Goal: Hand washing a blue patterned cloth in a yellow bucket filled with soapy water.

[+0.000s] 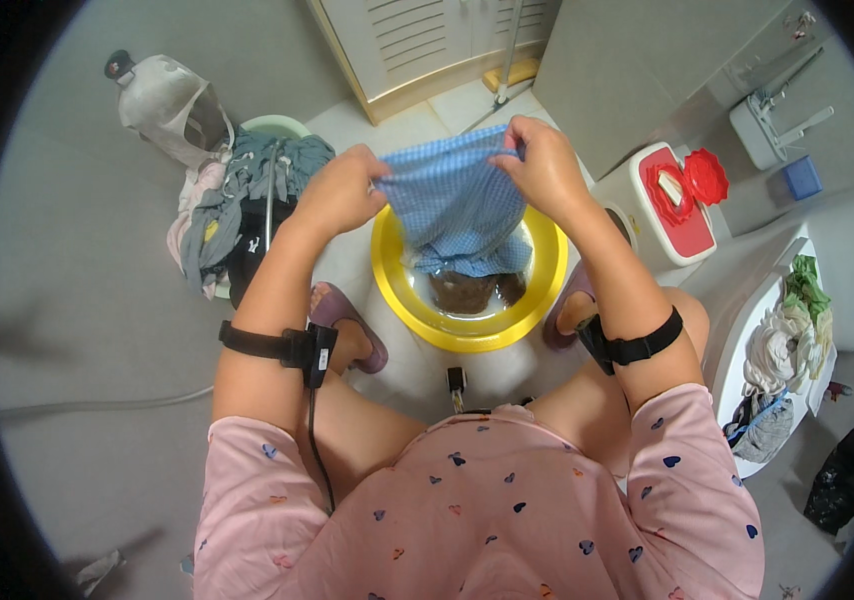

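Observation:
My left hand (343, 189) pinches one upper corner of a blue gingham cloth (457, 195), and my right hand (547, 161) grips its other upper corner. The cloth is stretched between them and hangs down. Its lower folds rest in a yellow plastic basin (472, 341) on the floor between my feet. Some water shows in the basin. A dark brown wet fabric (463, 292) lies there too, partly covered by the gingham.
Left, clothes (209, 217) overflow a pale green basin (277, 126). On the right are a white bin with a red lid (674, 240) and a white tub (731, 352) holding laundry (776, 349). A mop (503, 82) leans near the louvred cabinet (412, 45). A black bag (847, 480) sits lower right.

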